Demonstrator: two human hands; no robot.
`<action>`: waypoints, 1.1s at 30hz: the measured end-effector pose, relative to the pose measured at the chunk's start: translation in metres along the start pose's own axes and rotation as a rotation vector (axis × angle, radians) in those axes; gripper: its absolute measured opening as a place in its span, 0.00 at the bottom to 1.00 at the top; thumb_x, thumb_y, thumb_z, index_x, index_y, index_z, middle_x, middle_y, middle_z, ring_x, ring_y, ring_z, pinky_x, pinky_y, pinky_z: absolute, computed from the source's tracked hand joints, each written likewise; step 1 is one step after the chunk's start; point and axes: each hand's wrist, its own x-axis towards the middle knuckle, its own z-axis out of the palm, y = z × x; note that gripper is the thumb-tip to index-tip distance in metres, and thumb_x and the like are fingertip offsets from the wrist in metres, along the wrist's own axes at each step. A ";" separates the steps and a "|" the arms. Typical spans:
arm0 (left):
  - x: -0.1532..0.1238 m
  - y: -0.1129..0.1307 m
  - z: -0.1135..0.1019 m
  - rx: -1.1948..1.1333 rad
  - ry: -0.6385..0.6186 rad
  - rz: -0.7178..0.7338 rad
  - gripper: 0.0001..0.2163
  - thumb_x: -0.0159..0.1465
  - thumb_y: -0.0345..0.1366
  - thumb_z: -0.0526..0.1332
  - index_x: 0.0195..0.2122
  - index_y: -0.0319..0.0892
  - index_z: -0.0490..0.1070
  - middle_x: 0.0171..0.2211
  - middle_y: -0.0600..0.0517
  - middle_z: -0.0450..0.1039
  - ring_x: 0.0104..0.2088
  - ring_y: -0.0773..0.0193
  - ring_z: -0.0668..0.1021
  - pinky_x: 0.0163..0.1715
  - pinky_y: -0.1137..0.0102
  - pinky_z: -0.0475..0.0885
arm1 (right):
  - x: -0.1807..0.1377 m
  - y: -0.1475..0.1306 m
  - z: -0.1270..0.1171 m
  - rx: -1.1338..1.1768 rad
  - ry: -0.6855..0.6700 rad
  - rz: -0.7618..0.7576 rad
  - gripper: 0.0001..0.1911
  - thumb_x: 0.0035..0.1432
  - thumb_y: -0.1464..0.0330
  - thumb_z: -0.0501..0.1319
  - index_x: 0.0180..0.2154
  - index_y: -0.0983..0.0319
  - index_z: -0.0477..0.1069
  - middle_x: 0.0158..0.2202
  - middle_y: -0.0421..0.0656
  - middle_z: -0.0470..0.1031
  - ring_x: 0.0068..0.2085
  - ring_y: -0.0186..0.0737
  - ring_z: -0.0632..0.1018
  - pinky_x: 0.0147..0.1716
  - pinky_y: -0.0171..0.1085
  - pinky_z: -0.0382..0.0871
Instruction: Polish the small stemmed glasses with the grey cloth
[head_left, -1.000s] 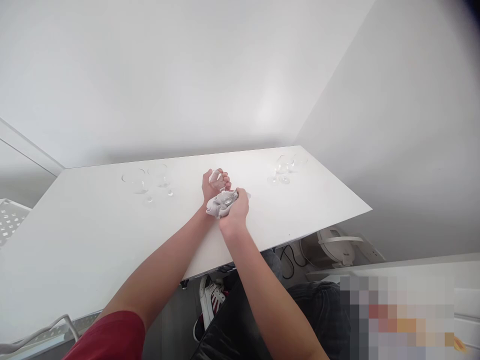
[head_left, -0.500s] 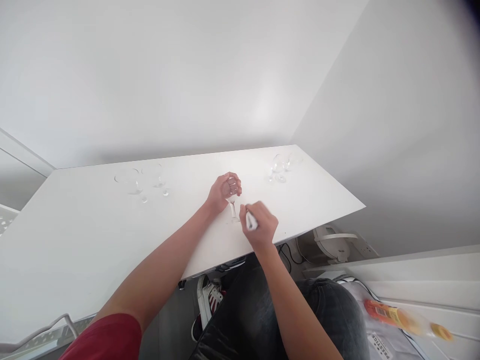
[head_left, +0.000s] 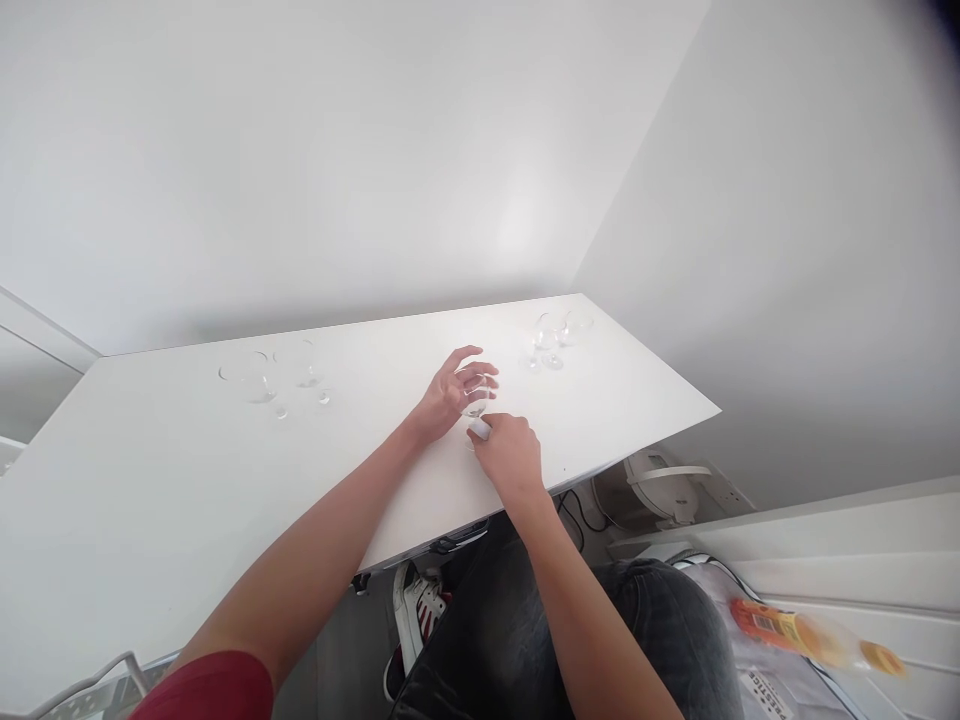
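Note:
A clear stemmed glass (head_left: 475,400) stands near the table's front edge, with its bowl between my hands. My left hand (head_left: 448,398) is at the left and far side of the bowl, its fingers loosely spread and partly seen through the glass. With closed fingers, my right hand (head_left: 513,455) holds a small white object (head_left: 480,429) against the stem, just under the bowl. What kind of object it is, cloth or otherwise, I cannot make out. The right hand and the white object hide most of the stem and foot.
Clear stemmed glasses (head_left: 259,385) stand on the left of the white table (head_left: 187,480), with more glasses (head_left: 553,340) at the back right. Walls border the table behind and right. An orange-labelled bottle (head_left: 799,632) lies at lower right. A white round appliance (head_left: 664,485) is below the table.
My left hand's fingers have loosened and spread from around the bowl. My right hand has moved slightly left, bringing the white object to the stem. The view has shifted slightly.

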 end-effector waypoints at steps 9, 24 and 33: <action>0.003 -0.001 -0.006 -0.040 0.156 -0.015 0.26 0.61 0.64 0.65 0.49 0.49 0.76 0.53 0.47 0.73 0.43 0.62 0.76 0.44 0.67 0.74 | 0.035 0.056 -0.007 0.060 0.102 0.126 0.21 0.63 0.56 0.62 0.50 0.59 0.83 0.39 0.56 0.83 0.41 0.55 0.82 0.41 0.46 0.72; 0.000 -0.005 -0.010 0.131 0.053 -0.292 0.30 0.69 0.48 0.64 0.17 0.42 0.49 0.18 0.59 0.40 0.19 0.74 0.51 0.22 0.70 0.46 | 0.128 0.171 -0.040 -0.042 0.353 0.247 0.16 0.56 0.53 0.63 0.35 0.59 0.79 0.33 0.50 0.81 0.39 0.53 0.79 0.33 0.41 0.67; -0.002 -0.004 -0.004 0.209 -0.065 -0.370 0.30 0.68 0.47 0.64 0.18 0.42 0.46 0.18 0.59 0.41 0.20 0.74 0.50 0.23 0.69 0.44 | 0.130 0.172 -0.038 -0.028 0.348 0.237 0.16 0.57 0.54 0.64 0.40 0.58 0.80 0.37 0.49 0.82 0.40 0.50 0.79 0.37 0.41 0.69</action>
